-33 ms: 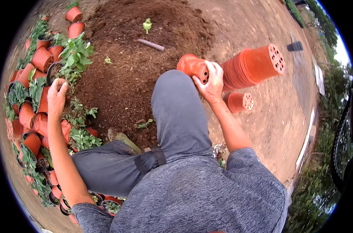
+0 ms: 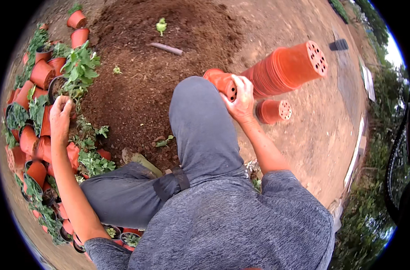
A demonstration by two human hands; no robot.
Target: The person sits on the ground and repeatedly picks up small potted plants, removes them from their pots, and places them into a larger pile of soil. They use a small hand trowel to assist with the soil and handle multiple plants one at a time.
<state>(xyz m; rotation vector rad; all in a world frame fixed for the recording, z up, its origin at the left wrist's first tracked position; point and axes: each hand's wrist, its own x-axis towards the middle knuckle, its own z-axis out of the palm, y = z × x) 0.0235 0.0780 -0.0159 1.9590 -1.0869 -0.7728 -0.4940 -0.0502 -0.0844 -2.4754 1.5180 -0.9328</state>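
My right hand (image 2: 242, 100) grips an orange plastic plant pot (image 2: 219, 82) beside my knee. That pot lies on its side, its holed base turned toward my palm. Right behind it a long stack of nested orange pots (image 2: 284, 69) leans sideways on the ground, with a smaller orange pot (image 2: 272, 111) in front. At the left, my left hand (image 2: 61, 119) is closed in a pinch beside tipped potted plants. What its fingers hold, if anything, is hidden. Above it, a leafy green plant (image 2: 81, 65) hangs over a dark-rimmed pot (image 2: 56, 87).
Loose brown soil (image 2: 128, 90) is heaped before me, with a short stick (image 2: 166, 48) and a pale green leafy scrap (image 2: 161, 27) on it. Many tipped orange pots (image 2: 43, 74) crowd the left side. Far right stands a dark pot stack (image 2: 339, 44).
The view has shifted slightly, so the soil and pots sit a little further left and higher. My right hand and its pot are slightly nearer to me. Both hands stay closed.
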